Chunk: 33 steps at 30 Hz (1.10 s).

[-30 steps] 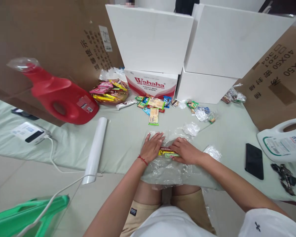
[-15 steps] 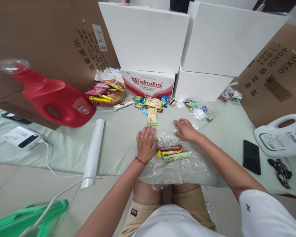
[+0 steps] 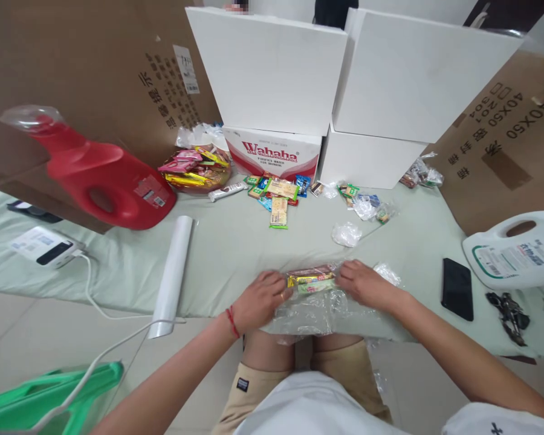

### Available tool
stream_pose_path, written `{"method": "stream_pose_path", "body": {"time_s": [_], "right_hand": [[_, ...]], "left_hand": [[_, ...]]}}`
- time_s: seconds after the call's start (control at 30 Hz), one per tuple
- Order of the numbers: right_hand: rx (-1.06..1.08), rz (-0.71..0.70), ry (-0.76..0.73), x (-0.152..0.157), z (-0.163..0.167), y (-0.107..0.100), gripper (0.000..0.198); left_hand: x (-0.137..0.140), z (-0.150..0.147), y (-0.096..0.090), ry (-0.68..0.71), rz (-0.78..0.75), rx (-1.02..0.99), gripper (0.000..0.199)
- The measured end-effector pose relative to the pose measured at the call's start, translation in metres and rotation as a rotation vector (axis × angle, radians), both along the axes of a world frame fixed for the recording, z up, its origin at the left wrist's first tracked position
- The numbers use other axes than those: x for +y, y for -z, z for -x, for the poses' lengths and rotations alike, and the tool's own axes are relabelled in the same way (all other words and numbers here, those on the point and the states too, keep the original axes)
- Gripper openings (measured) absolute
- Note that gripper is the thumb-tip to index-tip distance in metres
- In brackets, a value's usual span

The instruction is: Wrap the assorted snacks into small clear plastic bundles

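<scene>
Several wrapped snack sticks (image 3: 310, 280), with brown, yellow and green wrappers, lie side by side on a sheet of clear plastic film (image 3: 306, 317) at the table's near edge. The film's far part is folded over them. My left hand (image 3: 263, 296), a red cord at its wrist, is at the bundle's left end with curled fingers closed on the film. At the right end my right hand (image 3: 361, 283) pinches the film, fingers bent together. Both hands touch the ends of the sticks or the film just beside them; the exact fingertip contact is hidden.
Behind lie packaged snacks (image 3: 278, 202), a basket (image 3: 217, 181) of snacks and crumpled plastic (image 3: 347, 234). White boxes (image 3: 267, 72) stand at the back. A white roll (image 3: 172, 272) and red jug (image 3: 113, 187) are left; a phone (image 3: 457, 289) and white jug (image 3: 517, 251) are right.
Both hands have moved nearer to me and closed in on the sticks' ends. The film's far edge has come over the sticks. A crumpled plastic piece behind is now uncovered.
</scene>
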State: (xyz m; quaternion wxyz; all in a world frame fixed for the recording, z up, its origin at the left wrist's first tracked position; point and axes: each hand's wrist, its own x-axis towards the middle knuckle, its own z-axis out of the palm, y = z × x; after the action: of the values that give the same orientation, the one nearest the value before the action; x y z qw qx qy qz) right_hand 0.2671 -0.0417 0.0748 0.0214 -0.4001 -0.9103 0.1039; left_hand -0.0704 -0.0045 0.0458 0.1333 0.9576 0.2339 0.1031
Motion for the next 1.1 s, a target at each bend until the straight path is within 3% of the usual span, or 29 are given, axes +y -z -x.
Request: {"method": "stream_pose_path", "body": {"time_s": [0.07, 0.23, 0.27, 0.37, 0.47, 0.53, 0.67, 0.83, 0.9, 0.97, 1.03, 1.1], "right_hand": [[0.090, 0.055, 0.005, -0.027, -0.009, 0.007, 0.025], [0.232, 0.004, 0.103, -0.078, -0.024, 0.025, 0.070], [0.229, -0.004, 0.112, -0.085, -0.023, 0.030, 0.066], [0.283, 0.011, 0.156, -0.094, -0.017, 0.039, 0.029], [0.432, 0.070, 0.199, -0.082, -0.012, 0.031, 0.021], [0.506, 0.133, 0.238, -0.063, -0.012, 0.019, 0.025], [0.525, 0.198, 0.425, -0.007, -0.007, 0.005, 0.033], [0.171, 0.198, 0.588, 0.050, 0.007, 0.019, 0.020], [0.075, 0.141, 0.611, 0.054, 0.011, 0.021, 0.018], [0.049, 0.028, 0.626, 0.047, 0.017, 0.017, 0.024], [0.064, -0.114, 0.638, 0.035, 0.029, 0.011, 0.031], [0.124, -0.161, 0.590, 0.021, 0.047, 0.007, 0.034]], "left_hand": [[-0.016, 0.009, 0.007, 0.061, 0.086, -0.019, 0.048], [-0.033, 0.027, 0.016, 0.070, 0.118, -0.148, 0.067], [-0.035, 0.028, 0.019, 0.075, 0.093, -0.129, 0.068], [-0.039, 0.026, 0.030, 0.074, 0.014, -0.033, 0.063], [-0.045, 0.018, 0.039, 0.004, -0.023, -0.026, 0.038], [-0.050, 0.011, 0.040, -0.082, -0.015, -0.065, 0.026], [-0.054, -0.005, 0.035, -0.328, 0.049, -0.176, 0.032], [-0.039, -0.026, 0.032, -0.801, 0.186, -0.196, 0.033], [-0.033, -0.033, 0.032, -1.022, 0.123, -0.158, 0.026], [-0.030, -0.038, 0.034, -1.156, 0.005, -0.162, 0.037], [-0.028, -0.040, 0.036, -1.168, -0.073, -0.175, 0.045], [-0.025, -0.039, 0.036, -1.115, -0.084, -0.174, 0.033]]}}
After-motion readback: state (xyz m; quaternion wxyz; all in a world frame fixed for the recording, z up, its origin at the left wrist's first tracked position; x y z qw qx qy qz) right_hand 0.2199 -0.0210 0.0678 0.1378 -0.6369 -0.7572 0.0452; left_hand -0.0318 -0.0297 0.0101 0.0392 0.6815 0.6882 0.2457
